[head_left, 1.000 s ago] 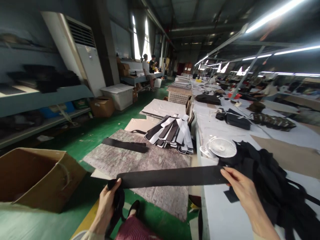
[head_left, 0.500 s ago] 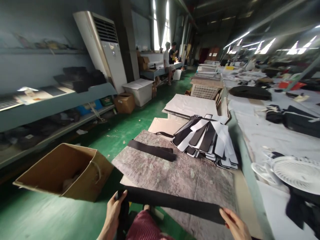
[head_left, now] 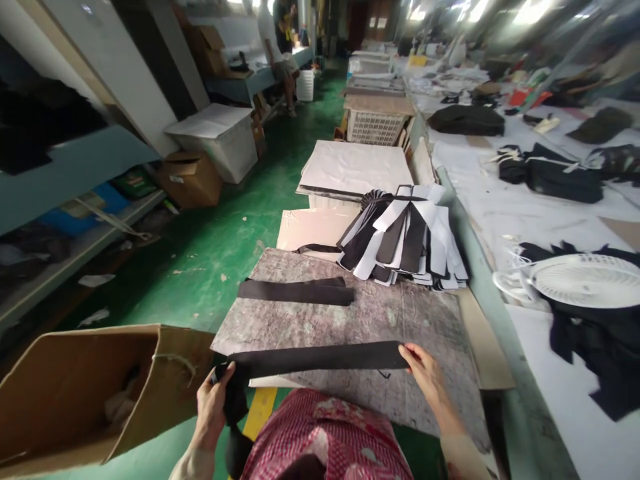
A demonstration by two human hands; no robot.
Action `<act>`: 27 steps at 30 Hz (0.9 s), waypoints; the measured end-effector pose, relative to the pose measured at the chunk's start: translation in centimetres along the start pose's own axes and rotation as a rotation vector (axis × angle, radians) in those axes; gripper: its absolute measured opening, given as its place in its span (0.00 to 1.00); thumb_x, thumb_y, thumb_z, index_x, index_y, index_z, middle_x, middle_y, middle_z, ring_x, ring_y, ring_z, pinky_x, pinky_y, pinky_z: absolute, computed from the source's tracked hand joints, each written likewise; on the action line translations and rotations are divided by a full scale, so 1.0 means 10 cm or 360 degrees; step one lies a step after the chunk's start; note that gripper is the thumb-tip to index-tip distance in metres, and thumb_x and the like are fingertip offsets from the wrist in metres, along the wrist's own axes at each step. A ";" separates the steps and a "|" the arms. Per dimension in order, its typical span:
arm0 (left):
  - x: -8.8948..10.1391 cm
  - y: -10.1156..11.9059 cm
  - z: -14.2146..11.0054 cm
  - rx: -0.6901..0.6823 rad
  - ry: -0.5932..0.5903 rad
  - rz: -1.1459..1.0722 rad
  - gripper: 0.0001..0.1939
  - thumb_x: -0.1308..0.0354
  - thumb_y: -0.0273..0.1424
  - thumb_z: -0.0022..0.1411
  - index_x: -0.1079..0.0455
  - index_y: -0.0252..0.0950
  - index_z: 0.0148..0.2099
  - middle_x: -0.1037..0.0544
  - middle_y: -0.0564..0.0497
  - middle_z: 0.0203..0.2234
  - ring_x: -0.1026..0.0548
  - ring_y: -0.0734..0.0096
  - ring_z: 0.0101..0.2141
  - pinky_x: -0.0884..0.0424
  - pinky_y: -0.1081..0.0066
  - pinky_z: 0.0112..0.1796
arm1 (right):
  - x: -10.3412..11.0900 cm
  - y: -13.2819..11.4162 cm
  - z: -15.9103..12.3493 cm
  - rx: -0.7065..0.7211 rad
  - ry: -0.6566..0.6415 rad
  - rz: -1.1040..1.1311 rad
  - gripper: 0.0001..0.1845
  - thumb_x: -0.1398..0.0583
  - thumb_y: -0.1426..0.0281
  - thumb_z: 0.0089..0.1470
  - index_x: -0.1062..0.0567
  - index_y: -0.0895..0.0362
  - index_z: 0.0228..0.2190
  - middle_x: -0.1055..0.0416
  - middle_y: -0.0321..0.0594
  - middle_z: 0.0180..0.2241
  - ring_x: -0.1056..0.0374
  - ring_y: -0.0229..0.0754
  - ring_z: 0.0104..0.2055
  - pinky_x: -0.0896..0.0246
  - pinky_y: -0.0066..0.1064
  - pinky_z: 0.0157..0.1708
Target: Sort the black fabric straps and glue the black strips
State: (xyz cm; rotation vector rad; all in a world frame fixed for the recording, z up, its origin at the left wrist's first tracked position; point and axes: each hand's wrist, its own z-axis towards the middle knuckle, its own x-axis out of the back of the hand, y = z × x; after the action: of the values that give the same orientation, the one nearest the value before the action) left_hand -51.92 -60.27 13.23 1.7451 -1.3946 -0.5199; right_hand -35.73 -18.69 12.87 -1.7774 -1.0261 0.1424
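A long black fabric strip (head_left: pixel 315 359) is stretched between my two hands over the near edge of a mottled board (head_left: pixel 380 320). My left hand (head_left: pixel 213 400) pinches its left end, where more dark material hangs down in a bunch. The right end is held between the thumb and fingers of my right hand (head_left: pixel 423 367). Farther in on the board lie black strips (head_left: pixel 295 291), one partly over another. Behind them is a fanned heap of black and white strips (head_left: pixel 407 233), with a dark band across its top.
To my left stands an open cardboard box (head_left: pixel 185 373) with pale scraps inside. A long table on the right carries a white fan-like grille (head_left: pixel 590 280) and dark fabric pieces. Beyond the heap is a white-covered stack (head_left: pixel 357 163). Two people (head_left: pixel 275 47) stand at the far left bench.
My view has tilted down and closer to the board. The strip, slanting before, is now nearly level, its right end raised and moved left. Both hands keep hold.
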 end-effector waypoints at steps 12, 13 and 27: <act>-0.06 0.85 -0.12 -0.0635 -0.0395 -0.0026 0.14 0.29 0.35 0.41 0.30 0.35 0.24 0.25 0.52 0.35 0.28 0.70 0.37 0.31 0.78 0.34 | 0.53 -0.50 0.44 0.0471 -0.0342 0.0380 0.19 0.31 0.56 0.38 0.24 0.56 0.29 0.26 0.42 0.31 0.31 0.43 0.34 0.36 0.32 0.34; -0.09 0.91 -0.17 -0.0721 -0.0417 -0.0061 0.13 0.29 0.34 0.41 0.30 0.35 0.23 0.24 0.51 0.37 0.28 0.69 0.39 0.31 0.79 0.34 | 0.58 -0.55 0.47 0.0601 -0.0351 0.0403 0.16 0.31 0.58 0.38 0.24 0.56 0.26 0.27 0.43 0.35 0.31 0.45 0.39 0.36 0.33 0.39; -0.20 0.95 -0.50 -0.1035 -0.0713 -0.0353 0.15 0.28 0.39 0.39 0.27 0.36 0.25 0.28 0.50 0.41 0.26 0.68 0.30 0.26 0.70 0.27 | 1.05 -1.03 0.51 0.1353 -0.0164 0.0490 0.14 0.33 0.64 0.42 0.29 0.55 0.15 0.28 0.41 0.30 0.32 0.44 0.37 0.37 0.36 0.38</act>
State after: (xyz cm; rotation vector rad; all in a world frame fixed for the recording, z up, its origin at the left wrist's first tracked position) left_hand -54.47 -57.13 23.43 1.2856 -1.1301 -1.3821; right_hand -37.72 -6.70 22.62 -1.1276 -0.6039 0.7514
